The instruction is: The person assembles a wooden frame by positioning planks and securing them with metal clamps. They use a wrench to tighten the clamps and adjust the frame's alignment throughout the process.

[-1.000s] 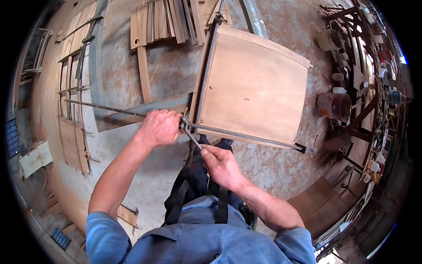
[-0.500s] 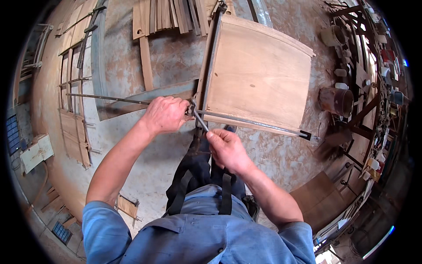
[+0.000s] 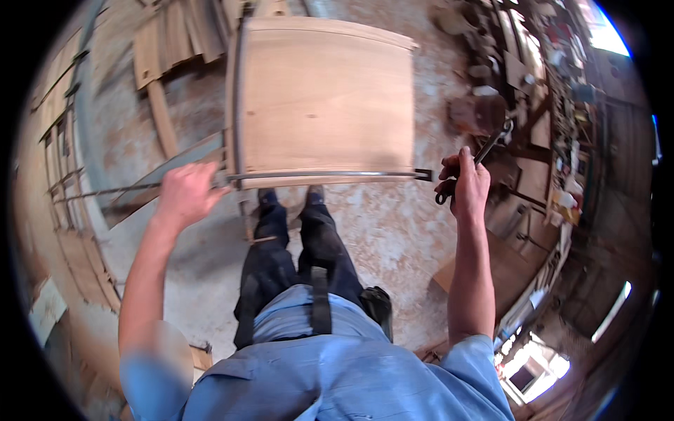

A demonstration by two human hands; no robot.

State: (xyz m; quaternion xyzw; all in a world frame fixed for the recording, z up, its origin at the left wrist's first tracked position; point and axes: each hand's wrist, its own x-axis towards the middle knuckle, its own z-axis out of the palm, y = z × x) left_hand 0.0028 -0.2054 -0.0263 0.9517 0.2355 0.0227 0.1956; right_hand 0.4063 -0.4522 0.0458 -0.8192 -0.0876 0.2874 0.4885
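Note:
A pale wooden panel (image 3: 326, 98) with raised edge strips lies ahead of my feet. One bar clamp (image 3: 330, 174) runs along its near edge, its long bar passing out to the left beyond the panel. Another bar clamp (image 3: 239, 91) lies along the panel's left edge. My left hand (image 3: 186, 195) is closed around the first clamp near the panel's near left corner; its fingers are slightly blurred. Off the panel's right side, my right hand (image 3: 469, 186) grips a dark metal wrench (image 3: 484, 149), which slants up and to the right.
Wooden boards (image 3: 175, 38) are stacked at the far left, with clamped wooden frames (image 3: 67, 168) beyond the left hand. A rusty bucket (image 3: 477, 114) and a cluttered shelf (image 3: 554, 140) stand on the right. A brown sheet (image 3: 467, 263) leans below them.
My right hand has swung away from the clamp at the corner, out to the right, carrying the wrench. My left hand stays at the clamp. The view has turned to the right.

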